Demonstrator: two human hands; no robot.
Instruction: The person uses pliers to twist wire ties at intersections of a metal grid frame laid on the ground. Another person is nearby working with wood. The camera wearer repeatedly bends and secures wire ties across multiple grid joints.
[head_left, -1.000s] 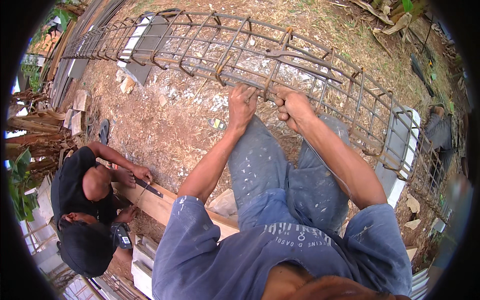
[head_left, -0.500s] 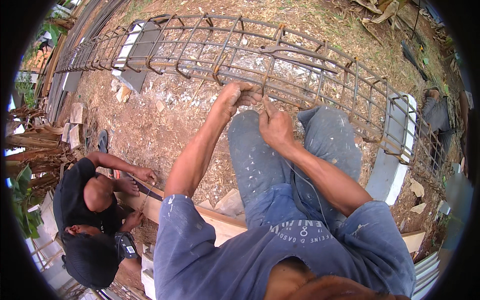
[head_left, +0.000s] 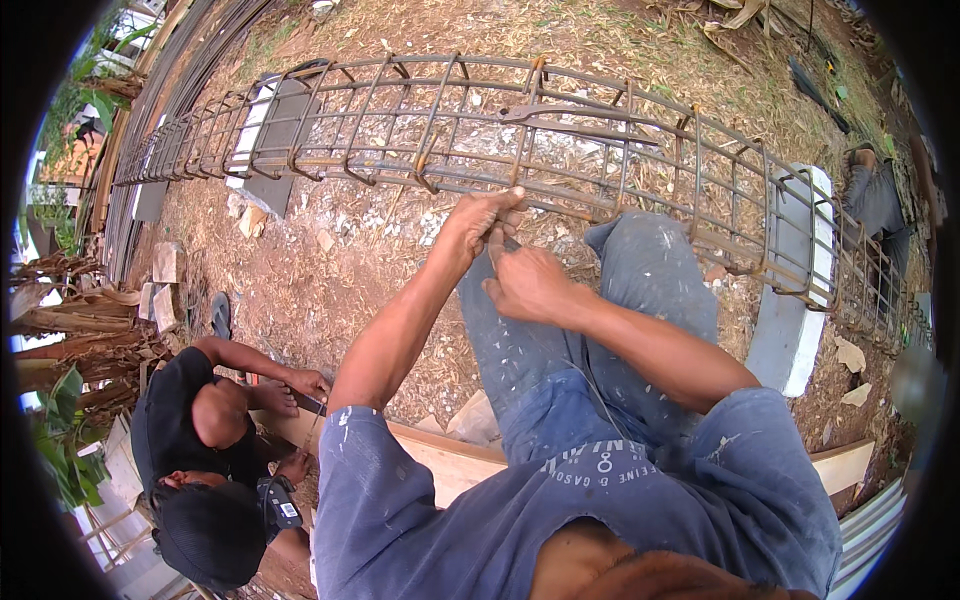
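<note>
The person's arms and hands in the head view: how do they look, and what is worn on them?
Both forearms are bare to above the elbow. The left hand and right hand wear no gloves. The short sleeves belong to a faded blue-grey T-shirt with pale spatters.

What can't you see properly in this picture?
- Head view: whatever the left hand and right hand pinch at the rebar cage; fingers cover it.
- The tool of the crouching person: too small to tell.
- The cage's far ends: bent and cut off at the rim.
</note>
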